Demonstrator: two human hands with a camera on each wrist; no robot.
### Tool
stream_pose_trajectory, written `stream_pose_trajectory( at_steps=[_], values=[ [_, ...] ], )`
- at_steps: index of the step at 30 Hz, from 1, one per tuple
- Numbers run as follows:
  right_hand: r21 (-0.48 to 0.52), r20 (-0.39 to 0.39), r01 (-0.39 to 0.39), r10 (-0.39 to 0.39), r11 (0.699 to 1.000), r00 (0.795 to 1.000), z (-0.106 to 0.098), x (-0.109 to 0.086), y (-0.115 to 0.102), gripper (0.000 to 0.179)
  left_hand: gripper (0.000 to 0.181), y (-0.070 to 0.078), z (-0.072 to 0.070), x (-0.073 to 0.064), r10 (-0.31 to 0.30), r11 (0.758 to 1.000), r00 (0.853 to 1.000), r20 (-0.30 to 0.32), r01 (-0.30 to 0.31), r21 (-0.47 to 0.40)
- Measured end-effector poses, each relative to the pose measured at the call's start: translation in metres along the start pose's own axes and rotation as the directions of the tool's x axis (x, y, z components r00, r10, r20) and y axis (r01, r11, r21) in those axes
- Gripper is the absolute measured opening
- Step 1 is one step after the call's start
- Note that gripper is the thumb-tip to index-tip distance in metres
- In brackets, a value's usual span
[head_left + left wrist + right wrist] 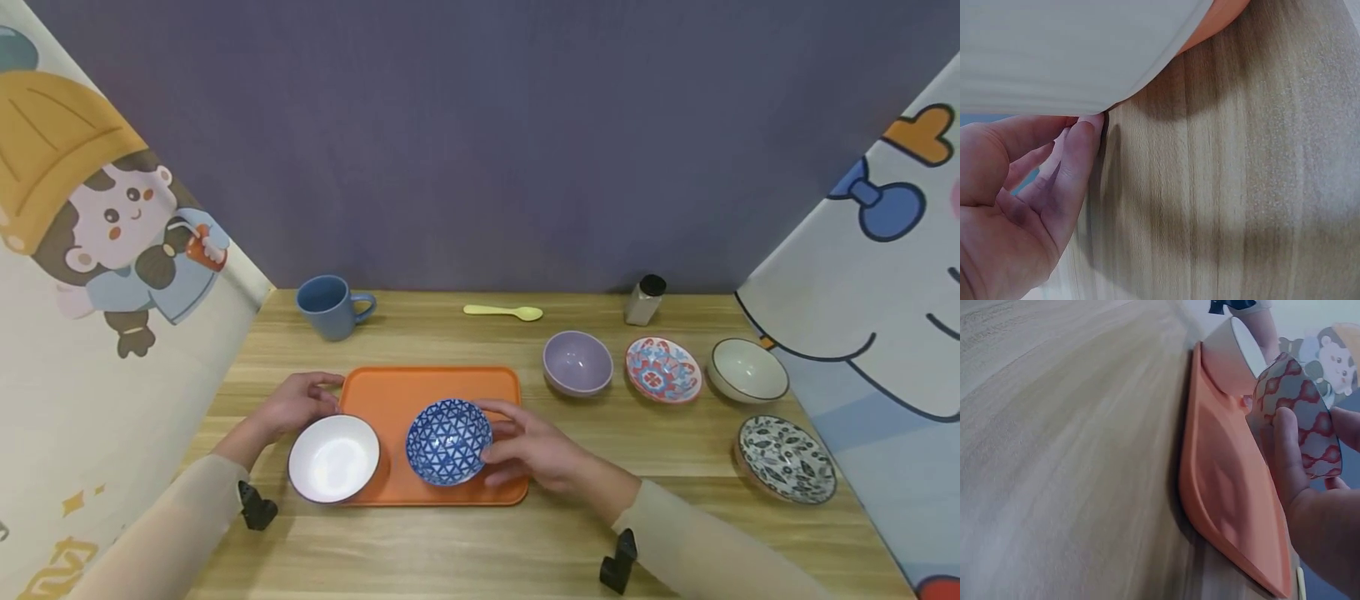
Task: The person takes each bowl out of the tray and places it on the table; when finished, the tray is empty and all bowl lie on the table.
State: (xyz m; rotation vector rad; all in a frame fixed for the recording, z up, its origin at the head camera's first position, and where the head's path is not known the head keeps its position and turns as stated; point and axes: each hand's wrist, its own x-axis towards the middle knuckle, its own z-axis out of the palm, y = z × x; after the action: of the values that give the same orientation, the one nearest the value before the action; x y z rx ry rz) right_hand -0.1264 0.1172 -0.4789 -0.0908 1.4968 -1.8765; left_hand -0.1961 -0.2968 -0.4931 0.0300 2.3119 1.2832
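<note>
A white bowl [333,458] with a dark rim stands over the left edge of the orange tray [431,383]. My left hand [302,403] is at the tray's left edge, behind this bowl. Its fingers bend loosely, and in the left wrist view the fingertips [1085,134] are right by the bowl's edge, which partly hides them. Over the middle of the tray, my right hand [536,447] grips a bowl [448,442], thumb and fingers at its right side. Blue triangles pattern its inside; its outside [1316,428] is red and white, tilted in the right wrist view.
A blue mug [330,308], a yellow spoon [502,312] and a black-capped shaker [645,302] stand or lie along the back. To the right are a purple bowl [577,364], a red-and-blue patterned dish [663,370], a cream bowl [748,370] and a leaf-patterned bowl [786,460].
</note>
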Motion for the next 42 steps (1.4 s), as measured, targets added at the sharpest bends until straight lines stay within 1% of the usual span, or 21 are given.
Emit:
stream_pose_trajectory(
  at_steps=[3,6,11,15,21,28,34,38,42],
  values=[
    [0.008,-0.012,0.008,-0.008,1.000,1.000,-0.005,-0.006,-0.004,0.080,0.058,-0.003,0.001,0.001,0.006,1.000,1.000,-0.002,-0.006,0.008],
    [0.020,-0.024,0.015,-0.014,1.000,1.000,-0.011,-0.014,-0.008,0.081,0.058,-0.005,0.001,0.001,0.035,0.999,0.999,0.002,-0.035,0.016],
    [0.045,-0.047,0.032,-0.030,0.998,0.998,-0.022,-0.026,-0.012,0.082,0.057,-0.004,0.000,0.000,0.053,0.998,0.999,0.008,-0.053,0.023],
    [0.042,-0.059,0.064,-0.061,0.997,0.996,-0.034,-0.038,-0.015,0.082,0.057,-0.005,0.001,0.001,0.050,0.999,0.999,0.005,-0.050,0.021],
    [0.041,-0.069,0.118,-0.115,0.992,0.991,-0.052,-0.059,-0.019,0.083,0.057,-0.006,0.002,0.001,0.067,0.997,0.998,0.007,-0.067,0.025],
    [0.008,-0.074,0.210,-0.209,0.978,0.975,-0.075,-0.090,-0.025,0.073,0.057,-0.005,0.003,0.001,0.067,0.998,0.998,0.013,-0.067,0.004],
    [0.048,-0.084,0.276,-0.271,0.960,0.959,-0.094,-0.116,-0.028,0.068,0.056,-0.005,0.001,0.003,0.076,0.997,0.997,0.004,-0.076,0.017],
    [0.059,-0.128,0.282,-0.273,0.958,0.954,-0.103,-0.132,-0.027,0.069,0.054,-0.004,0.000,0.003,0.080,0.996,0.997,0.000,-0.080,0.033],
    [0.054,-0.196,0.269,-0.254,0.962,0.947,-0.111,-0.147,-0.022,0.068,0.054,-0.004,-0.001,0.004,0.080,0.996,0.997,0.002,-0.080,0.049]
  ],
)
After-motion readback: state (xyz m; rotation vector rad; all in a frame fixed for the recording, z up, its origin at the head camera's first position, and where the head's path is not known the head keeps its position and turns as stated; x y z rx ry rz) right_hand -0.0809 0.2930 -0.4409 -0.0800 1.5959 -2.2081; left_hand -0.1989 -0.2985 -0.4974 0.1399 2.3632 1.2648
